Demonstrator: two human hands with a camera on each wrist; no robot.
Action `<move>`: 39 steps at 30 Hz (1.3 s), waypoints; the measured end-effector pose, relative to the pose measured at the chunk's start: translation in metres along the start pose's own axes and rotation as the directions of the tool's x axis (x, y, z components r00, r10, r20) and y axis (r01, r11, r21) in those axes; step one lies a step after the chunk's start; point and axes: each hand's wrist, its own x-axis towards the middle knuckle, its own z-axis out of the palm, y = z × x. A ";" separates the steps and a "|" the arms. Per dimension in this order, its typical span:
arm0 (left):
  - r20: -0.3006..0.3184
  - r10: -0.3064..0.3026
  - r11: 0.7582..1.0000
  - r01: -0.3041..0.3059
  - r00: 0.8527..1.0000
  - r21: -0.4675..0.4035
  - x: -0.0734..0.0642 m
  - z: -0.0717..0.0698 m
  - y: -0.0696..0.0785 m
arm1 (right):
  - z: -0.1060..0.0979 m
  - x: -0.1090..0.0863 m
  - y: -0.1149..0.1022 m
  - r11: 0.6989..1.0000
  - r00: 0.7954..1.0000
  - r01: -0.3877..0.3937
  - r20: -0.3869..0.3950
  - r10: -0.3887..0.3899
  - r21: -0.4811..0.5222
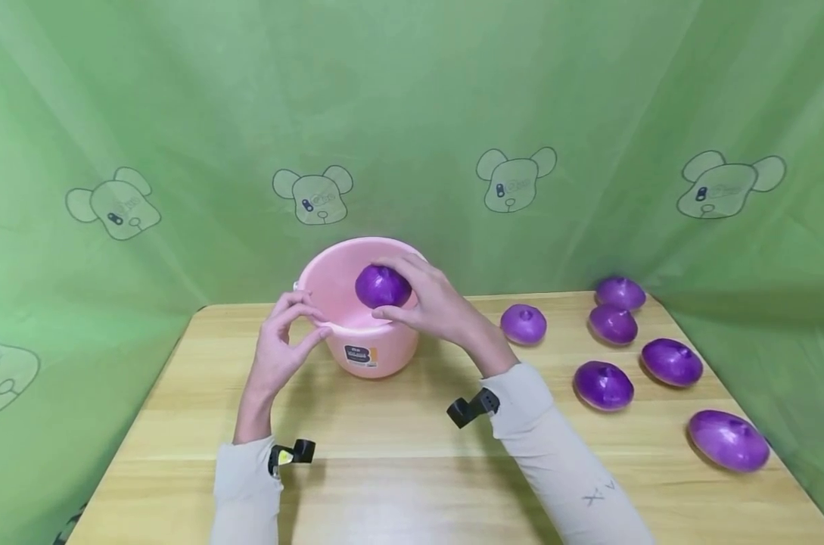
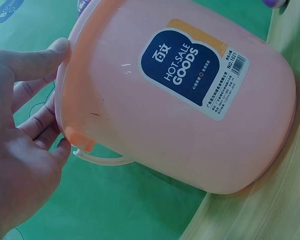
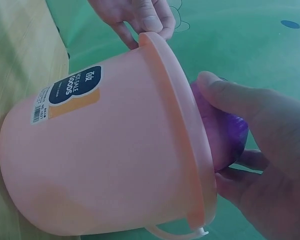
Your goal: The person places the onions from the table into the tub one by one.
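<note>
A pink bucket with a blue and orange label stands at the back of the wooden table. My left hand pinches the bucket's rim at the near left, thumb outside and fingers over the edge. In the right wrist view that same left hand shows beyond the rim. My right hand grips a purple onion between thumb and fingers at the bucket's mouth. The onion sits right at the rim in the right wrist view, its lower part hidden behind the bucket wall.
Several more purple onions lie on the right of the table, among them a single onion nearest the bucket and another near the right edge. A green curtain with mouse-head drawings hangs behind. The bucket's handle hangs down its side.
</note>
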 end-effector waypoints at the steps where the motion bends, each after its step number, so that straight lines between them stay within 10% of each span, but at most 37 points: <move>1: 0.001 -0.004 1.000 0.004 1.000 0.000 0.000 0.000 0.000 | 0.000 0.000 0.000 1.000 1.000 0.000 0.004 0.000 -0.001; 28: -0.018 0.010 1.000 -0.010 1.000 0.007 0.002 -0.003 0.002 | 0.001 0.008 -0.003 0.999 0.993 -0.042 0.113 0.044 -0.019; 39: -0.015 -0.012 1.000 0.012 1.000 0.002 0.001 -0.001 0.001 | 0.001 -0.005 0.002 0.999 0.999 -0.027 0.035 0.026 0.037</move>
